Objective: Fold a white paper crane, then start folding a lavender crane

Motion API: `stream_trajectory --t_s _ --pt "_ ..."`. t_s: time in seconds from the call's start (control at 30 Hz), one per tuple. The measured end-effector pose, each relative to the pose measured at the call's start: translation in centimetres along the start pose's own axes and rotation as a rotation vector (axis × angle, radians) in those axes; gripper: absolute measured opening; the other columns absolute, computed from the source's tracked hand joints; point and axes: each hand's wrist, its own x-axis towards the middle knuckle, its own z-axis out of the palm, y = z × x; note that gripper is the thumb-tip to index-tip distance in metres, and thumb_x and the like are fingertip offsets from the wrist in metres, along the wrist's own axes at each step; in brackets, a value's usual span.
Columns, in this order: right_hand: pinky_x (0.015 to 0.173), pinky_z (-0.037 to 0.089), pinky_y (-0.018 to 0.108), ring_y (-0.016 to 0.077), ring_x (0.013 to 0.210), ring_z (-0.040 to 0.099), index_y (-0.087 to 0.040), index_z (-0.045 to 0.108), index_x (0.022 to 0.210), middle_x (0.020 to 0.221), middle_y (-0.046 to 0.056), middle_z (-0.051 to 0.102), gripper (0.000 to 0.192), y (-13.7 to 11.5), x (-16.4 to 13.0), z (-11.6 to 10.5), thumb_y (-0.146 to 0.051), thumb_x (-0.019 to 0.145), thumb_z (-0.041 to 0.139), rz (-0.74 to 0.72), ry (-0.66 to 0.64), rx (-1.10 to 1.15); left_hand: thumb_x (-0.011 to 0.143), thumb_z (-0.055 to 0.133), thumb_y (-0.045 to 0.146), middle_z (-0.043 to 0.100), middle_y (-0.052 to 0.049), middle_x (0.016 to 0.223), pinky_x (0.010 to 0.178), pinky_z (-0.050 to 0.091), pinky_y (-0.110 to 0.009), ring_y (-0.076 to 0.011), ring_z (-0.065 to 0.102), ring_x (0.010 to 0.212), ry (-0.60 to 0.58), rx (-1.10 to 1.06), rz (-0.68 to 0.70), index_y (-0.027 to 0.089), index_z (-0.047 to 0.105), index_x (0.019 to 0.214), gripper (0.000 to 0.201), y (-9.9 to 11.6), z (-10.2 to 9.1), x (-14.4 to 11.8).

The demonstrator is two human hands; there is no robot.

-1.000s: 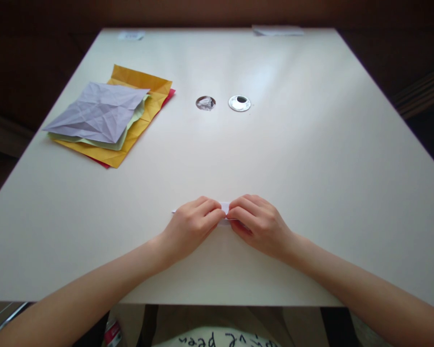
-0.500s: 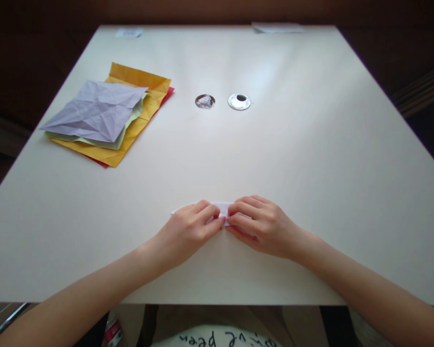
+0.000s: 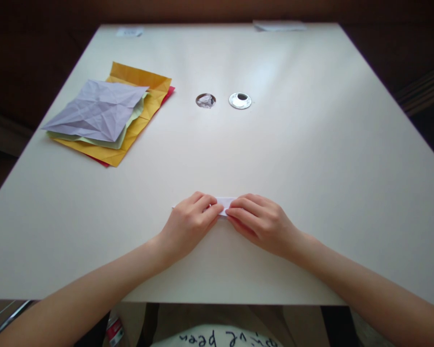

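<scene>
Hands: we are pressing both down on the strip, left hand [image 3: 189, 222] and right hand [image 3: 261, 222], fingers curled, fingertips meeting at its middle.
Strip: the white strip [image 3: 225, 204] is lying flat on the tabletop [image 3: 311, 159], near the front edge, about midway between the side edges.
Progress: we are judging it already folded narrow; whether more folds are left, we cannot tell.
Axis: it is running parallel to the front edge, ends pointing to the side edges.
Stack: creased sheets [image 3: 104, 113] are lying toward the far left corner.

Dark handwriting-style lettering runs across the white shirt [image 3: 217, 337] at the bottom edge, well below the fingers; it appears upside down, illegible.
</scene>
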Motion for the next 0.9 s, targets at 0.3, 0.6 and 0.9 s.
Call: stream_trajectory --t_s 0.3,0.6,0.9 --pt "0.062 0.047 0.028 0.0162 0.075 0.058 -0.016 0.058 0.077 0.073 0.005 0.065 0.012 -0.1 0.0 0.2 -0.012 0.084 0.049 -0.02 0.023 -0.051 0.085 0.046 0.007 0.059 -0.004 0.074 0.058 0.045 -0.027 -0.0175 0.054 0.071 -0.08 0.204 0.07 0.012 0.058 0.084 0.013 0.9 -0.4 0.9" --pt "0.064 0.047 0.027 0.0153 0.075 0.059 -0.016 0.059 0.081 0.076 0.005 0.066 0.012 0.0 -0.1 0.2 -0.012 0.084 0.049 -0.002 0.012 -0.052 0.084 0.044 0.006 0.057 -0.004 0.069 0.053 0.043 -0.027 -0.0163 0.052 0.063 -0.078 0.285 0.18 0.011 0.058 0.083 0.015 0.8 -0.4 1.2" --pt "0.068 0.05 0.027 0.0139 0.077 0.062 -0.017 0.062 0.083 0.081 0.003 0.068 0.01 0.3 0.0 -0.4 -0.014 0.084 0.052 -0.036 0.006 -0.052 0.089 0.046 0.021 0.062 -0.009 0.094 0.071 0.052 -0.03 -0.0194 0.058 0.087 -0.16 0.143 0.174 0.008 0.055 0.106 0.023 0.4 -1.3 0.0"
